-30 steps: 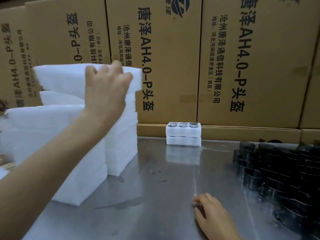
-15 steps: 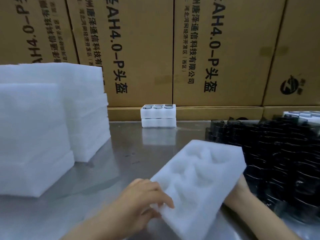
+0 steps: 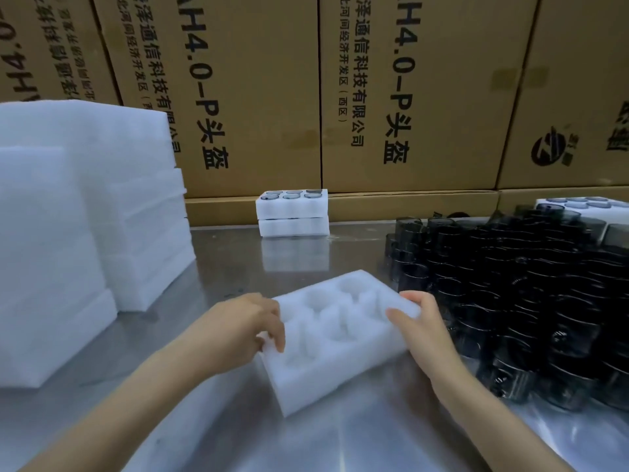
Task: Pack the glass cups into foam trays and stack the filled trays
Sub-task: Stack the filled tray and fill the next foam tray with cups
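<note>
An empty white foam tray with round pockets lies flat and askew on the steel tabletop, gripped at its two short ends. A dense cluster of dark smoky glass cups stands just to its right. At the back, two filled trays sit stacked, and tall piles of spare foam trays stand on the left

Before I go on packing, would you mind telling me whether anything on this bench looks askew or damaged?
Nothing looks damaged. The empty foam tray lies at an angle to the table edge, but both hands, left and right, hold it. The filled trays at the back sit squarely stacked.
</note>
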`<control>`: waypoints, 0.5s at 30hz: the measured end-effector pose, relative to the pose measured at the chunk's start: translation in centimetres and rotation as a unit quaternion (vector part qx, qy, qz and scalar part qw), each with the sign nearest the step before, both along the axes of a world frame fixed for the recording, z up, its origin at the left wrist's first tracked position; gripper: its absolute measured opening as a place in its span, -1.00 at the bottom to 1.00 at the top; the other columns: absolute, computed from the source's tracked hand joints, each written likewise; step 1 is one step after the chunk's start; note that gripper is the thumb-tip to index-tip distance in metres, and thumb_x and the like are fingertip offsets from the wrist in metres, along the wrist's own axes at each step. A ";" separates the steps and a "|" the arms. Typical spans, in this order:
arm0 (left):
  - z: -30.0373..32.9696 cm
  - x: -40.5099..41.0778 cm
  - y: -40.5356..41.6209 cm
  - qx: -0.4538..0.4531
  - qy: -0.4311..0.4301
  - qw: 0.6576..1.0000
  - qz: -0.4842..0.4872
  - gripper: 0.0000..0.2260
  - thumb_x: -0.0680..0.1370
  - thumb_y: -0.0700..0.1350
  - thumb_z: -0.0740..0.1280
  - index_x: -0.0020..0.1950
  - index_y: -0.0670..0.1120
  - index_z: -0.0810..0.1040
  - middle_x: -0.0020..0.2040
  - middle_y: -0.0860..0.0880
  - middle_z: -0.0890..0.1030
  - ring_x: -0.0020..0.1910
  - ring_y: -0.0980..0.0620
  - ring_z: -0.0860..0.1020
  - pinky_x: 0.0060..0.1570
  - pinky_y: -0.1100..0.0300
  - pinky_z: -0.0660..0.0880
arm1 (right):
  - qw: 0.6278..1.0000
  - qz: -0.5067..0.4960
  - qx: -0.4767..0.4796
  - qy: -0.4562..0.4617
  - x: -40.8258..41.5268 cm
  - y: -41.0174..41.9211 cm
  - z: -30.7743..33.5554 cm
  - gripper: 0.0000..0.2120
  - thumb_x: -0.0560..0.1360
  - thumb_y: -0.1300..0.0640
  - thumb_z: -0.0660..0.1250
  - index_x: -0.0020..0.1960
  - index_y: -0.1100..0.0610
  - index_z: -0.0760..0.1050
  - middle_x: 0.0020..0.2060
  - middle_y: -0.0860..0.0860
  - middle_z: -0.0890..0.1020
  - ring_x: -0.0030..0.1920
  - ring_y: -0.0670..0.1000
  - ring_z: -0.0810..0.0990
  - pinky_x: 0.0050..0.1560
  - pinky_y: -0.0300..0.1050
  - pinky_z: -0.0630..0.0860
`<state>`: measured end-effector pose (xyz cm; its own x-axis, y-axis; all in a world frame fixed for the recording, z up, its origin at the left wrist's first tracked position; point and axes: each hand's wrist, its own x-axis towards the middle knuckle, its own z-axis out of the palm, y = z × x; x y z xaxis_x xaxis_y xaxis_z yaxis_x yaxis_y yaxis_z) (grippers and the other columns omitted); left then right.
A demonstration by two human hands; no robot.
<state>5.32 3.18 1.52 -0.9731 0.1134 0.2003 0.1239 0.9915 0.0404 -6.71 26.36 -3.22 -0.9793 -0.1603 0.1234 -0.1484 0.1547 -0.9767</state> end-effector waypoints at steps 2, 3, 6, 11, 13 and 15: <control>-0.3 -0.5 0.0 0.064 0.020 0.998 -0.001 -0.66 0.44 -0.35 0.32 -0.12 0.10 0.68 -0.15 0.18 0.48 -0.17 0.23 0.43 -0.18 0.35 0.38 | 0.997 -0.019 0.071 0.034 0.0 0.3 -0.1 -0.72 0.49 0.16 0.27 0.18 0.03 0.36 0.13 -0.03 0.49 -0.02 -0.03 0.46 -0.10 -0.09 0.37; -0.6 -0.6 0.0 0.115 0.030 0.993 -0.002 -0.63 0.42 -0.41 0.30 -0.14 0.07 0.69 -0.16 0.16 0.49 -0.21 0.19 0.46 -0.19 0.32 0.40 | 0.993 -0.022 0.108 0.043 0.0 0.4 -0.2 -0.68 0.51 0.13 0.25 0.25 0.03 0.34 0.19 -0.03 0.44 0.01 -0.02 0.43 -0.07 -0.09 0.35; -1.6 -0.8 -0.2 0.297 0.053 0.953 0.016 -0.53 0.39 -0.54 0.19 -0.16 -0.02 0.70 -0.16 0.04 0.55 -0.23 0.05 0.50 -0.16 0.24 0.43 | 0.978 -0.026 0.196 0.070 0.6 0.6 0.0 -0.63 0.54 0.06 0.19 0.34 0.01 0.28 0.30 -0.02 0.34 0.05 -0.01 0.40 -0.03 -0.12 0.29; -3.7 -1.7 -0.3 0.576 0.181 0.788 0.118 -0.61 0.44 -0.54 0.16 0.02 -0.15 0.61 -0.09 -0.06 0.62 -0.17 0.06 0.50 -0.26 0.35 0.43 | 0.927 -0.112 0.262 0.243 1.6 1.5 1.8 -0.85 0.52 0.04 0.21 0.07 -0.04 0.48 0.07 -0.13 0.48 0.07 -0.03 0.39 -0.14 -0.11 0.31; -4.0 -2.1 -0.9 0.601 0.212 0.757 0.141 -0.69 0.51 -0.43 0.19 0.10 -0.12 0.57 -0.01 -0.07 0.59 -0.16 0.08 0.49 -0.20 0.27 0.42 | 0.894 -0.175 0.307 0.276 1.4 2.5 2.7 -0.89 0.51 0.07 0.22 -0.07 0.01 0.53 -0.08 -0.06 0.55 -0.03 0.04 0.38 -0.15 -0.05 0.34; -4.3 -2.7 -1.4 0.633 0.212 0.728 0.155 -0.78 0.58 -0.27 0.20 0.11 0.00 0.53 0.09 -0.02 0.55 -0.11 0.08 0.50 -0.08 0.18 0.40 | 0.866 -0.218 0.364 0.264 1.0 3.7 3.3 -0.88 0.51 0.08 0.23 -0.06 0.05 0.54 -0.10 0.02 0.56 -0.05 0.10 0.39 -0.09 0.00 0.32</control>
